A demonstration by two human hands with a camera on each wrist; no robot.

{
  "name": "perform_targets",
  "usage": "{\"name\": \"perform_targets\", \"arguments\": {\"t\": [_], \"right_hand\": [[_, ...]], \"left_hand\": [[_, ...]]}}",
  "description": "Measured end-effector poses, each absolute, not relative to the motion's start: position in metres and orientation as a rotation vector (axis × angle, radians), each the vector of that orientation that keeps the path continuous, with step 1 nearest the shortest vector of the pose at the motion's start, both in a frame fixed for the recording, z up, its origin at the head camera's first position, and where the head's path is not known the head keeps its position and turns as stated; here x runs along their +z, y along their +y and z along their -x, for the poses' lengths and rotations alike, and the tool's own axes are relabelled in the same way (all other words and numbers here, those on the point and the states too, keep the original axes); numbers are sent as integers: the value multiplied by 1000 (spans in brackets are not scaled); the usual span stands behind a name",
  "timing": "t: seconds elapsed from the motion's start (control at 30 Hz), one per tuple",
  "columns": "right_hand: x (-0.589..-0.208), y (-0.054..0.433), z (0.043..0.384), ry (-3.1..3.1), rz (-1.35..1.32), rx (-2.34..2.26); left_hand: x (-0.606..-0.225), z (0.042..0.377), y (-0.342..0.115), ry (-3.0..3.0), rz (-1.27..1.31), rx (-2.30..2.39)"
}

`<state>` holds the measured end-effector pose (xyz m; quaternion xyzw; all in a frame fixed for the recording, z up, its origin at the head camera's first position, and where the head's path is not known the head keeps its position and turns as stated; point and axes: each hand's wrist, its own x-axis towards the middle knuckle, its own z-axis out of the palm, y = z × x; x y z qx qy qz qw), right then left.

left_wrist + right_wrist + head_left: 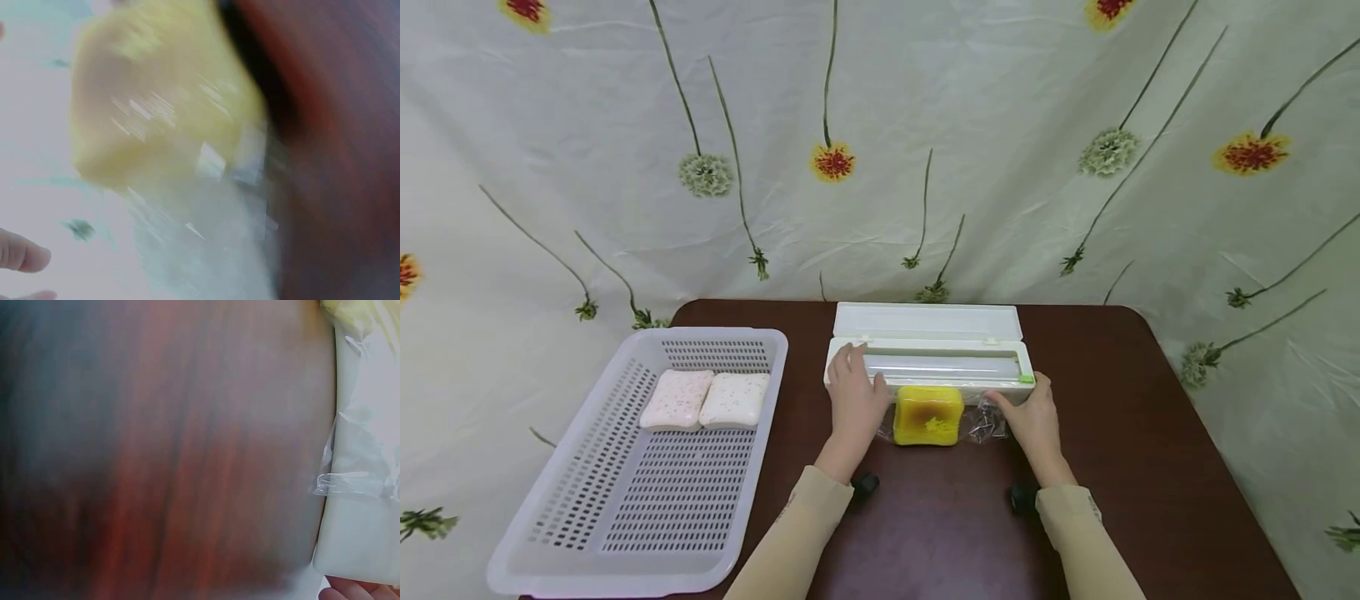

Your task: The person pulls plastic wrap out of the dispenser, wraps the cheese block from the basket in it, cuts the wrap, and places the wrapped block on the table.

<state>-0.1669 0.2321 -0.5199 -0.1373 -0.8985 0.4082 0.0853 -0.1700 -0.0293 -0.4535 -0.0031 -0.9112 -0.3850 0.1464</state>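
A white cling film dispenser (925, 346) lies at the table's back edge, its lid raised and a film roll (940, 367) inside. Against its front is a yellow, toast-shaped piece (928, 415) with a browned middle, clear film (985, 421) bunched beside it. My left hand (856, 400) rests on the dispenser's left part, fingers extended. With thumb at the front and fingers round the end, my right hand (1036, 425) holds the dispenser's right end. The left wrist view shows the yellow piece (162, 94) blurred; in the right wrist view, curled fingers (353, 589) touch the dispenser's end.
A white slotted basket (625, 575) stands on the left, holding a pink speckled piece (677, 400) and a white speckled piece (734, 400). The dark brown table (1120, 450) ends at a flowered cloth (880, 225) hanging behind.
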Motion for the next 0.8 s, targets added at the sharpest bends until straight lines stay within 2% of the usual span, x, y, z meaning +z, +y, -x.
{"name": "perform_targets", "arguments": {"t": [0.37,0.8], "right_hand": [[-524,242,171,-2712,341,1260],[-524,249,176,-2748,302,1225]], "left_hand": [[-425,175,44,-2844,557,-1026],[-433,191,91,-2977,718,-973]]}}
